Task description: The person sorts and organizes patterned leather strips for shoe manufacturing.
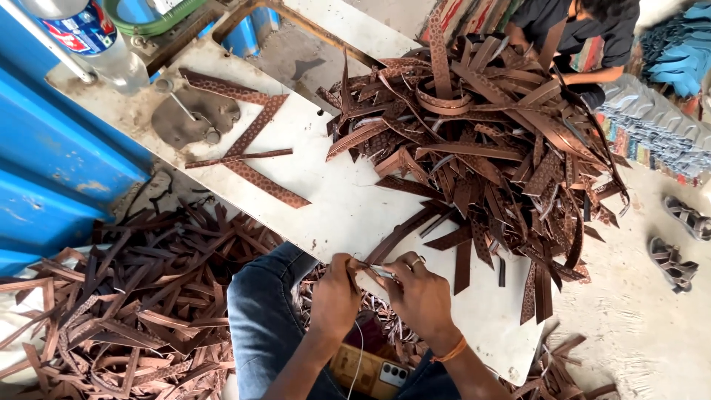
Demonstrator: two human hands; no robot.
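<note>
Both hands, left hand point(335, 292) and right hand point(418, 292), pinch one strap point(400, 235) at the table point(333, 200) edge; a large pile point(489, 148) seemingly awaits handling, with many straps on the floor point(133, 296).

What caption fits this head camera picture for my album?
Both hands, left hand and right hand, pinch a brown strap beside a heaped strap pile on a white table.

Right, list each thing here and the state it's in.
Left hand: pinching the strap end.
Right hand: pinching the same strap.
Strap: held at its near end, lying on the table.
Strap heap: tangled on the table.
Floor straps: scattered.
Bottle: lying on its side.
</note>
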